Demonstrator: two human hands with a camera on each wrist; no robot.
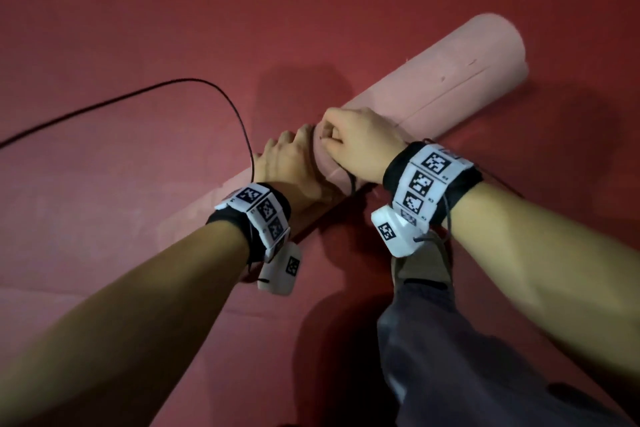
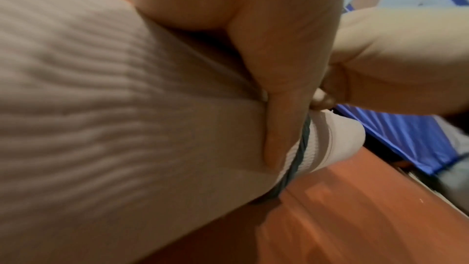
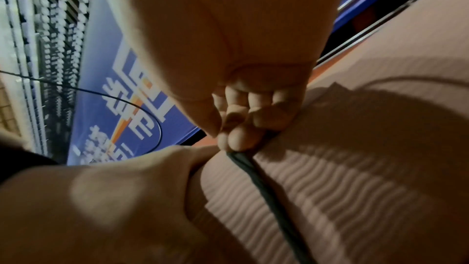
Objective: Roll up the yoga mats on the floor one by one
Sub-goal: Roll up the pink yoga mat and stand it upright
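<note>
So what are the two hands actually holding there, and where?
The right hand pinches a thin dark cord where it wraps the rolled pink ribbed yoga mat. The left hand rests on the roll beside it.

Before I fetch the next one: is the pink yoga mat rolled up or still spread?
Rolled up: the pink yoga mat lies as a cylinder, a dark cord around it.

Both forearms reach forward, wrists close together. Left hand (image 1: 289, 163) palm down, fingers spread flat and pressing. Right hand (image 1: 356, 142) fingers curled, thumb and fingertips (image 3: 238, 140) pinching.
</note>
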